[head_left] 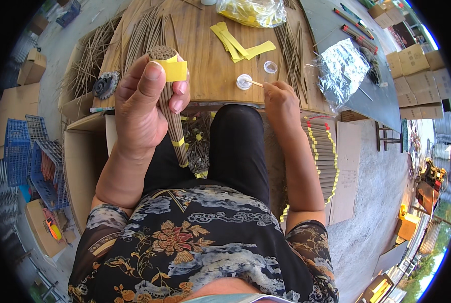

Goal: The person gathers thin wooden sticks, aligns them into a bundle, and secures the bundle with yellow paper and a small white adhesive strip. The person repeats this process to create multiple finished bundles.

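My left hand (139,108), raised over the left side of my lap, is closed round a bundle of brown incense sticks (171,118). A yellow paper strip (176,71) circles the bundle's top, its free end sticking out to the right. Narrow yellow bands show lower down the bundle. My right hand (281,101) pinches a small pale wooden stick (256,84) at the table's near edge. The tip of that stick is in a little round pot (243,82) with whitish contents. Behind the pot lies a clear round lid (270,67).
Loose yellow strips (259,50) and a clear bag of yellow paper (250,12) lie on the wooden table (200,60). Loose incense sticks (139,43) spread at left. Banded bundles (324,161) lie low at right, beside my forearm. Crumpled silver wrapping (339,68) sits on the grey table.
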The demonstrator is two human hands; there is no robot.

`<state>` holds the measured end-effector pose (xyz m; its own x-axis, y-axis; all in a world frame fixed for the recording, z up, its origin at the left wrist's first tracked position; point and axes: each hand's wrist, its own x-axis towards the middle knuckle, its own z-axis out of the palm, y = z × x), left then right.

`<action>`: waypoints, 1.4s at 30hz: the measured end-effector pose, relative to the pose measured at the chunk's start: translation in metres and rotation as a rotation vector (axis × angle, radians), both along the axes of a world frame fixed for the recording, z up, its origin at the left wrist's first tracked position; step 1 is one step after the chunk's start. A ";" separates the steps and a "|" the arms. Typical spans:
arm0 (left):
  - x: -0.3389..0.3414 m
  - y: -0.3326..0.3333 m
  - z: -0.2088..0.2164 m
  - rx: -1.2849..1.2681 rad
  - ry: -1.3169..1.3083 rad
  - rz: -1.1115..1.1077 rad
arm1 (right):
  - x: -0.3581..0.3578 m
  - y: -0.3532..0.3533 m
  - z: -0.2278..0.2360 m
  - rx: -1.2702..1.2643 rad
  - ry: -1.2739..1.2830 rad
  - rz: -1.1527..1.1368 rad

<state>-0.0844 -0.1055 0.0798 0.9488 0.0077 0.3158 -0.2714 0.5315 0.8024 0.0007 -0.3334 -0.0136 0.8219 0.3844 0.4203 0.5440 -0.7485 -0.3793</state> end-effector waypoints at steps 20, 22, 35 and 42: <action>0.001 0.003 -0.005 0.057 0.029 0.069 | 0.008 0.014 -0.001 -0.011 0.033 -0.006; 0.000 0.002 -0.005 0.050 0.035 0.081 | 0.007 0.015 0.006 -0.018 0.031 -0.037; 0.002 0.001 -0.004 0.053 -0.020 0.082 | 0.004 -0.008 0.007 0.168 0.110 -0.178; 0.000 -0.002 -0.005 0.048 -0.008 0.078 | 0.002 0.014 0.000 -0.065 -0.053 -0.050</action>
